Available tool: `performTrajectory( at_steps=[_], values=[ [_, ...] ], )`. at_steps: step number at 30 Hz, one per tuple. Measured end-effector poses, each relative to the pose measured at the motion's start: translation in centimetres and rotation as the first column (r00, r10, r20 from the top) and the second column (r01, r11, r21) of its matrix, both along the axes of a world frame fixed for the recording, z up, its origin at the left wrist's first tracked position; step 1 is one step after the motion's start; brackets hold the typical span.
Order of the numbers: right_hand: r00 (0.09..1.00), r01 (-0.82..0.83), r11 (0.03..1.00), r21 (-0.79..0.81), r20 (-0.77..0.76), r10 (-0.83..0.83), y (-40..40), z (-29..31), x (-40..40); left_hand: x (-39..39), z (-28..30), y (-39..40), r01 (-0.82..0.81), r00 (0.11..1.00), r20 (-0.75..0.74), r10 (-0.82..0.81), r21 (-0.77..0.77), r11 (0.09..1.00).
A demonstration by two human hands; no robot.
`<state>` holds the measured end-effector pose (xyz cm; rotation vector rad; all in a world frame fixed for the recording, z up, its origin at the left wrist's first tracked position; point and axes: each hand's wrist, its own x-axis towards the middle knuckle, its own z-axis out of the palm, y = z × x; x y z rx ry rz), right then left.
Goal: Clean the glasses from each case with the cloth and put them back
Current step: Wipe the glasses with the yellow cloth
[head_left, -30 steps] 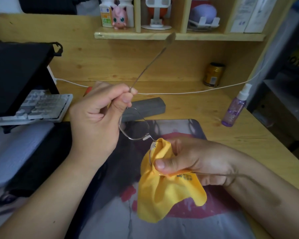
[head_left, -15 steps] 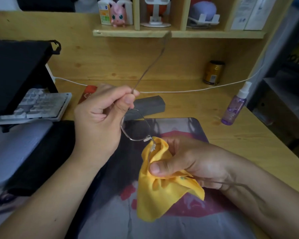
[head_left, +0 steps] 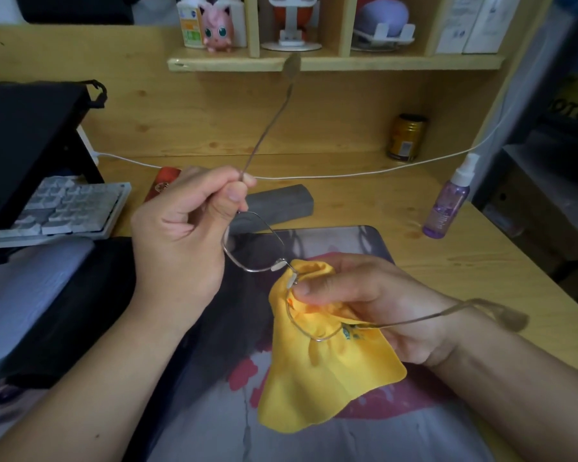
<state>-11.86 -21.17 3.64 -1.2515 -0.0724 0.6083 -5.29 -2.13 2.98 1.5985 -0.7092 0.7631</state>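
Glasses [head_left: 252,241] with a thin metal frame hang in the air between our two hands, above the printed desk mat [head_left: 364,435]. Our left hand [head_left: 184,235] pinches the frame at the hinge by one lens, thumb against curled fingers, and from that pinch one temple arm rises up and away toward the shelf [head_left: 334,63]. Our right hand [head_left: 364,295] grips the yellow cloth [head_left: 324,378], which is bunched around the other lens; the thumb presses the fabric just beside the nose pads, and the loose part of the cloth drapes down below the hand. The second temple arm runs out across our right wrist, its tip blurred.

Just behind the left hand, a grey glasses case [head_left: 281,203] lies closed on the wooden desk [head_left: 374,201], touching the mat's far edge. A red object [head_left: 162,185] peeks out beside the left hand; we cannot tell what it is. A white cable [head_left: 347,175] runs across the desk behind the case. To the right stands a purple spray bottle [head_left: 447,201], and farther back a gold can [head_left: 406,136]. At the left sits a grey keyboard [head_left: 64,208].
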Motion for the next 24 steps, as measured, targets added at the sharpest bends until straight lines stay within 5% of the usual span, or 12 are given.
performTrajectory(
  at_steps=[6,13,20,24],
  values=[
    [0.987,0.161,0.984,-0.07,0.009,-0.161,0.5,0.1,-0.3,0.3,-0.1,0.2,0.006,1.0,-0.009,-0.006,-0.013,1.0],
    [0.985,0.172,0.983,0.057,0.013,-0.173,0.7,0.1,-0.6,0.6,-0.1,0.5,0.004,1.0,-0.012,-0.005,-0.043,0.999],
    [0.998,0.012,0.985,0.171,-0.067,-0.001,-0.8,-0.4,0.3,1.0,0.6,1.6,-0.086,0.996,0.021,0.088,-0.069,0.994],
    [0.981,-0.187,0.982,0.04,-0.042,0.188,-0.8,0.0,0.2,0.7,0.5,1.2,-0.04,0.999,0.019,0.042,-0.059,0.997]
  ],
)
